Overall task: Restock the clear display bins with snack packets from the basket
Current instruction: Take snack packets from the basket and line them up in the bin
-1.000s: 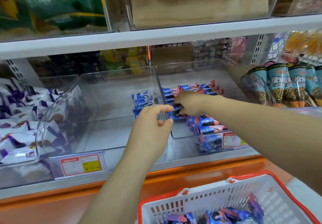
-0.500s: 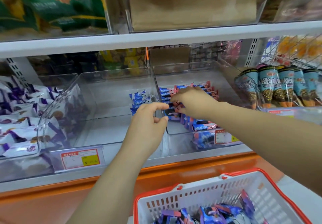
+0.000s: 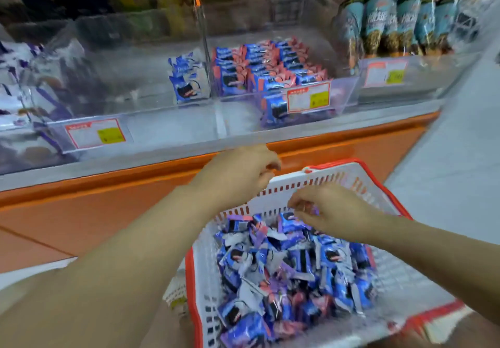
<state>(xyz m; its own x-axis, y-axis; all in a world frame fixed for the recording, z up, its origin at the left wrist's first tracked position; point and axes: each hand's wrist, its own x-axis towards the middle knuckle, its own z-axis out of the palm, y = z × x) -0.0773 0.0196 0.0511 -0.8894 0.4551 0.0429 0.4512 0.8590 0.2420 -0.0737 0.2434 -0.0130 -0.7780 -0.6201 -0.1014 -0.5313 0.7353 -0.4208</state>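
1. While snack packets (image 3: 284, 266) lay heaped in the basket (image 3: 319, 182), right hand (image 3: 332, 212) hovered over them, fingers curled, likely picking; grasp unclear.
2. Left hand (image 3: 243, 174) hung loosely curled, empty, at the far rim.
3. Display bins (image 3: 130, 82) beyond sat part-filled.

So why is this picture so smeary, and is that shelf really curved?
Head view: the whole frame is smeared, as from a moving camera, so the packets in the basket and the price tag are unreadable. Head view: the orange shelf edge bows, probably from wide-angle distortion. Head view: pale glare veils the clear bins, and the light is flat with only faint shadows.
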